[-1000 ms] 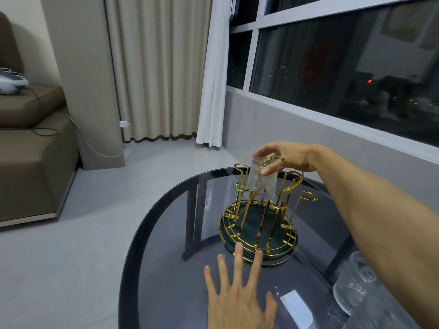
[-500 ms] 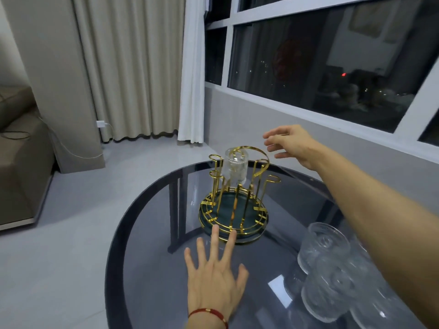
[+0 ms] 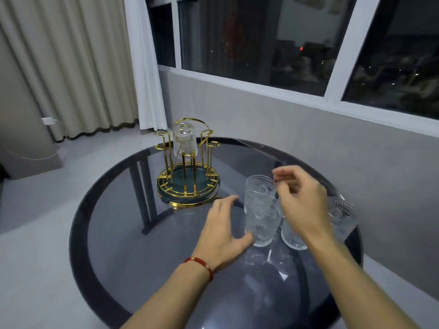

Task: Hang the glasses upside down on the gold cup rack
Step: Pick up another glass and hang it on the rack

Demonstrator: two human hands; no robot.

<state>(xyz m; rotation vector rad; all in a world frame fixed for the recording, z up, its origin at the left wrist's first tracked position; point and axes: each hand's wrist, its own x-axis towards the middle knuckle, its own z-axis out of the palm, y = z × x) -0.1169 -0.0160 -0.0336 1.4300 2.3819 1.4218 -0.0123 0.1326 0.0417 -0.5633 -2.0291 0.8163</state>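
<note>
The gold cup rack (image 3: 187,186) stands on the far left of the round dark glass table (image 3: 147,269). One clear patterned glass (image 3: 184,143) hangs upside down on a rear peg of it. Several more patterned glasses stand upright in a cluster at the right: a near one (image 3: 262,224), one behind it (image 3: 259,188), one at the far right (image 3: 342,214). My left hand (image 3: 223,229) lies flat on the table, thumb touching the near glass's base. My right hand (image 3: 301,205) hovers over the cluster with fingers curled apart, holding nothing.
A grey wall with a dark window runs behind the table on the right. Beige curtains, a white curtain (image 3: 145,67) and a wall plug with cable (image 3: 48,121) are at the back left. Grey floor surrounds the table.
My right hand has let go of the glass on the rack and drawn back to the cluster of glasses at the right. My left hand has shifted right, beside the near glass.
</note>
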